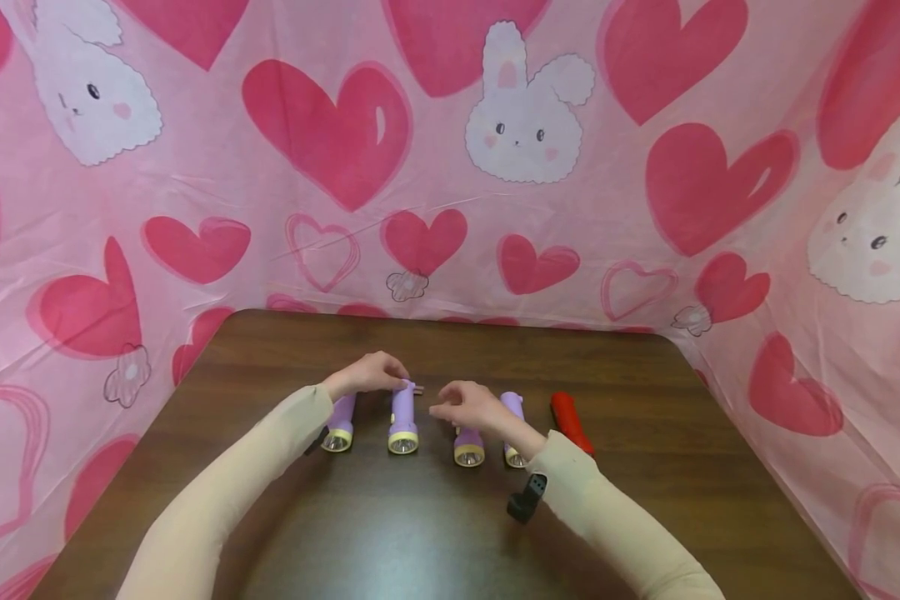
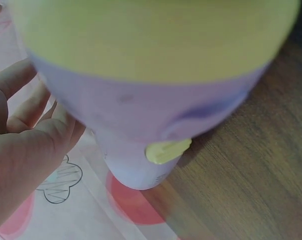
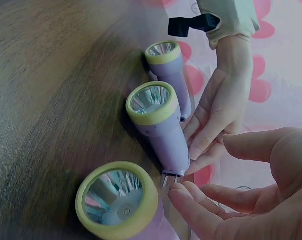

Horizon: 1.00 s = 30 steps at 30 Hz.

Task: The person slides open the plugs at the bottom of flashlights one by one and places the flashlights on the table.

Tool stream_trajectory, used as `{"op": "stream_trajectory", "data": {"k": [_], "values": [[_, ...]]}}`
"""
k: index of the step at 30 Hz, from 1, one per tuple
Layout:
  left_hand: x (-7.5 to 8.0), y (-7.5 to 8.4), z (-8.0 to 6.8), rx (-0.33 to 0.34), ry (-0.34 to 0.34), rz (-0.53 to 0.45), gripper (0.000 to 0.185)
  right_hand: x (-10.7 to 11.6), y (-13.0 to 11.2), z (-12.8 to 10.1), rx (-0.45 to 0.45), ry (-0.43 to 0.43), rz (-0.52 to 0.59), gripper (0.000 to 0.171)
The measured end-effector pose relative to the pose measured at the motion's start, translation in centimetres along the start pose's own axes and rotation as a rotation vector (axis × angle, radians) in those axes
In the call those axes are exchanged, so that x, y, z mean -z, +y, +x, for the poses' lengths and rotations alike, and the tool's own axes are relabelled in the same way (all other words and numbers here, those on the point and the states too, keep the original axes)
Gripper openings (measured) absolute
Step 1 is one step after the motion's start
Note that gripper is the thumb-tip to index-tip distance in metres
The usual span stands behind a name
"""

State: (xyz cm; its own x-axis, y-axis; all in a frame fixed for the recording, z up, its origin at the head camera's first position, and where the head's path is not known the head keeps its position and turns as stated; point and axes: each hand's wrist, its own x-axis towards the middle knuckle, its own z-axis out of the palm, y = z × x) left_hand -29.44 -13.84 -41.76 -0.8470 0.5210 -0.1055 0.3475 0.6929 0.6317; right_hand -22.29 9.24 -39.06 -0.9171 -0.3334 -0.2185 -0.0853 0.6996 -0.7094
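Note:
Four purple flashlights with yellow rims lie side by side on a brown table, lenses toward me. My left hand arches over the tail of the second flashlight and holds it with its fingertips. My right hand hovers above the third flashlight with loosely bent fingers close to a small metal piece on the second flashlight's tail. It holds nothing. The first flashlight fills the left wrist view.
The fourth flashlight lies just right of my right hand, and a red object lies beyond it. A pink cloth with hearts and rabbits walls in the table's back and sides.

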Motion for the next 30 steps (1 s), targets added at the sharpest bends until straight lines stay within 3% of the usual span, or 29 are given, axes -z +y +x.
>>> {"op": "stream_trajectory", "data": {"k": [10, 30], "values": [[-0.2, -0.2, 0.0, 0.003, 0.005, -0.011, 0.026, 1.1, 0.6, -0.7, 0.015, 0.028, -0.043, 0.044], [0.0, -0.5, -0.2, 0.014, -0.016, -0.047, 0.028, 2.0, 2.2, -1.7, -0.021, 0.032, -0.024, 0.046]]}}
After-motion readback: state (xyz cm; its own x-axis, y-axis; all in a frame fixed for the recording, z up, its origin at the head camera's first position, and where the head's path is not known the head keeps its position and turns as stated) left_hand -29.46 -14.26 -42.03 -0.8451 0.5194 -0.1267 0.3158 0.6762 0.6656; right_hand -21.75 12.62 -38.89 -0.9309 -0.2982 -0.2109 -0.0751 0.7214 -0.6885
